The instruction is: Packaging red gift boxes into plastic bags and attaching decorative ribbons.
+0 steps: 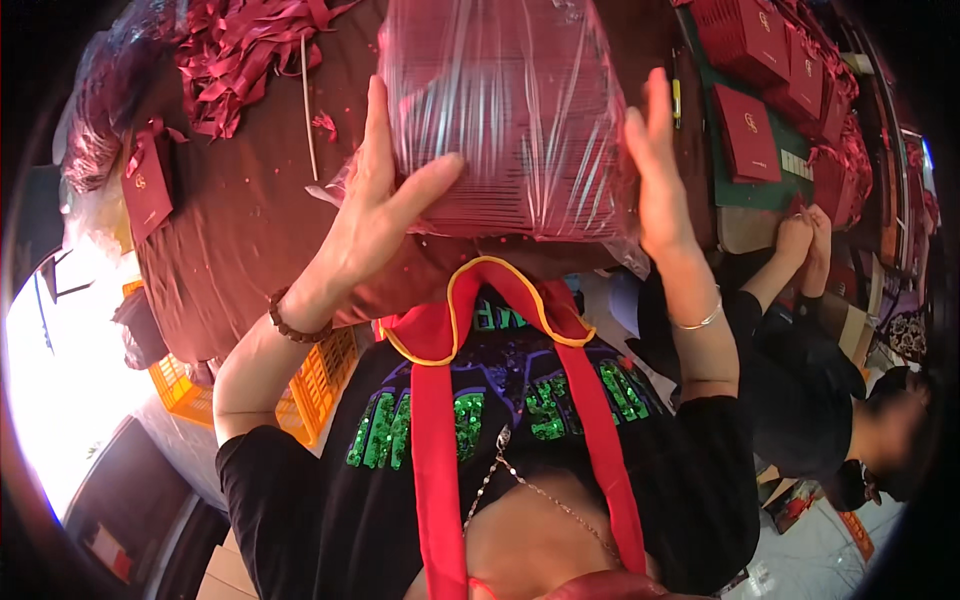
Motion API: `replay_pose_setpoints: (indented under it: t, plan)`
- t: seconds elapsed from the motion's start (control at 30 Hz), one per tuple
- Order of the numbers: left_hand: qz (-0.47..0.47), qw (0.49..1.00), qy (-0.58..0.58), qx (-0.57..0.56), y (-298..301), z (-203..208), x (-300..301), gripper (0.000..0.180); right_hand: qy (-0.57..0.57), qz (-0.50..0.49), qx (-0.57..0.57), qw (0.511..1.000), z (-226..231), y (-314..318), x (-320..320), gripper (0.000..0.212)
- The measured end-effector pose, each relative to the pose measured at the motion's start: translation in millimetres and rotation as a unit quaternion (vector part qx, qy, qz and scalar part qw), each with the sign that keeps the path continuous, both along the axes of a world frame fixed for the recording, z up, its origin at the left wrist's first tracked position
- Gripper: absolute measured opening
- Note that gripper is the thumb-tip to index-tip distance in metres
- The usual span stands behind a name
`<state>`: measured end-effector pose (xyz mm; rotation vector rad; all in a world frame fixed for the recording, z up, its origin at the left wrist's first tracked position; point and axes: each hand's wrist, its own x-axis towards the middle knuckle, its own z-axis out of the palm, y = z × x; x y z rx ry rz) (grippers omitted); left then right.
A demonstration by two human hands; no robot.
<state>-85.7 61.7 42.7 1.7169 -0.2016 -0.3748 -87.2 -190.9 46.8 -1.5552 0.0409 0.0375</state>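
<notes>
A tall bundle of dark red folded cards or flat bags (510, 120), wrapped in clear shiny plastic, sits on the brown-covered table in front of me. My left hand (385, 195) lies along the bundle's left side, fingers stretched upward and thumb spread over the near face. Against the right side rests my right hand (657, 170), its fingers extended and apart. Neither hand is wrapped around the bundle. Loose plastic sticks out at the lower corners. The far end of the bundle runs out of view.
Dark red ribbons (245, 60) lie heaped at the far left, near a thin stick (308, 110) and a red bag (148, 190). Stacked red bags (745, 40) stand on the right, where another person's hands (800, 240) work. An orange crate (315, 385) is below the table.
</notes>
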Motion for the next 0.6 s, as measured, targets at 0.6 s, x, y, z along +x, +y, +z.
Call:
replay_pose_setpoints:
  t: [0.6]
  plan:
    - [-0.045,0.995,-0.081,-0.021,-1.4,-3.4,-4.0,0.072,0.049,0.093,0.233,0.967,-4.9,-7.1,-10.5,0.084]
